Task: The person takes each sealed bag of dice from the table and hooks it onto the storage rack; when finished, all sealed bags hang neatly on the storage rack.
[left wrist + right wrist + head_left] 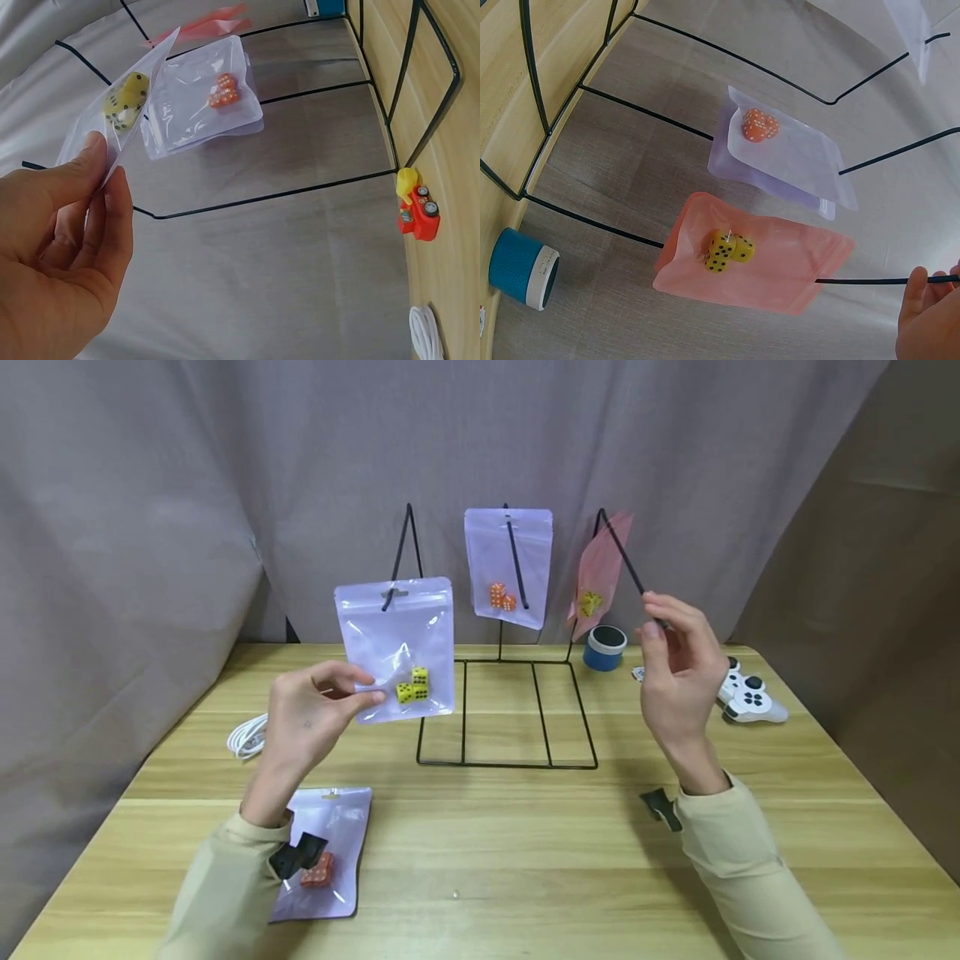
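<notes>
My left hand (315,697) pinches the lower left edge of a clear-fronted lilac zip pouch (360,643) with yellow dice (412,687) inside. The tip of the rack's left arm pokes through that pouch's top hole. On the right, my right hand (682,668) pinches the end of the right arm of the black wire rack (506,766) between thumb and fingers. From this arm hangs a pink pouch (780,255) with yellow dice (727,249). Lilac pouches (517,547) hang on the middle arm, orange dice (501,597) showing in the front one.
Another lilac pouch (341,818) with red dice (318,870) lies front left, partly under my left sleeve. A white cable (247,737) and a red toy vehicle (421,214) are at left. Blue-and-white cylinder (604,648) and white game controller (752,697) stand at right.
</notes>
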`<action>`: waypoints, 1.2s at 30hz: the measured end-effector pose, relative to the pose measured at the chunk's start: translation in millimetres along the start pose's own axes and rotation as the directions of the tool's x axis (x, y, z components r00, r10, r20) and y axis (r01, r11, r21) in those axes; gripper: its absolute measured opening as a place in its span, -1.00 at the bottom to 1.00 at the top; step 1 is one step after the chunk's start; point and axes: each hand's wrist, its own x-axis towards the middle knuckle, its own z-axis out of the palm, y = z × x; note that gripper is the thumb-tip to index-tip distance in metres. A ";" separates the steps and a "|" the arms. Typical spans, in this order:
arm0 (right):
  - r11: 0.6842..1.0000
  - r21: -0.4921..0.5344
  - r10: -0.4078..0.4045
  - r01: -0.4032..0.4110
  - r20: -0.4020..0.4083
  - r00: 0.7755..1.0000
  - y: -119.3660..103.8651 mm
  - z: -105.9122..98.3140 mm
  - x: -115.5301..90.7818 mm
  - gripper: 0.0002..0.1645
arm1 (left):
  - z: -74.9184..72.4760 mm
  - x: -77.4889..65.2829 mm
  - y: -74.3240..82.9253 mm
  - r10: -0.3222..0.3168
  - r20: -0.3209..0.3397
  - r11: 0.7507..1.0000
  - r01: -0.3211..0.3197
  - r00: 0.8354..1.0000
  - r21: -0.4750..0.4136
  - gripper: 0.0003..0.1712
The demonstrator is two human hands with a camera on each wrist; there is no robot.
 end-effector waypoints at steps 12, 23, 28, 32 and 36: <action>1.000 -0.021 -0.011 0.011 0.025 1.000 -2.1 5.3 -2.0 -0.81 | 11.0 23.5 -12.5 0.034 -0.027 0.999 -0.033 0.999 0.019 -0.79; 0.998 -0.059 -0.008 0.010 0.043 0.999 -2.0 6.8 -3.0 -0.82 | 22.1 39.2 -25.9 0.031 -0.062 0.999 -0.030 0.998 0.028 -0.82; 0.999 -0.046 -0.018 0.020 0.039 0.999 -1.7 10.1 -3.1 -0.83 | 25.2 49.1 -30.2 0.024 -0.069 0.999 -0.020 0.997 0.050 -0.81; 0.998 -0.046 -0.031 0.033 0.037 0.999 -2.0 11.5 -2.5 -0.83 | 29.0 58.4 -33.4 0.008 -0.071 0.998 -0.003 0.997 0.061 -0.80; 0.998 -0.041 -0.037 0.038 0.037 0.999 -2.1 11.9 -2.9 -0.84 | 32.7 66.1 -36.0 -0.019 -0.063 0.998 0.023 0.998 0.061 -0.80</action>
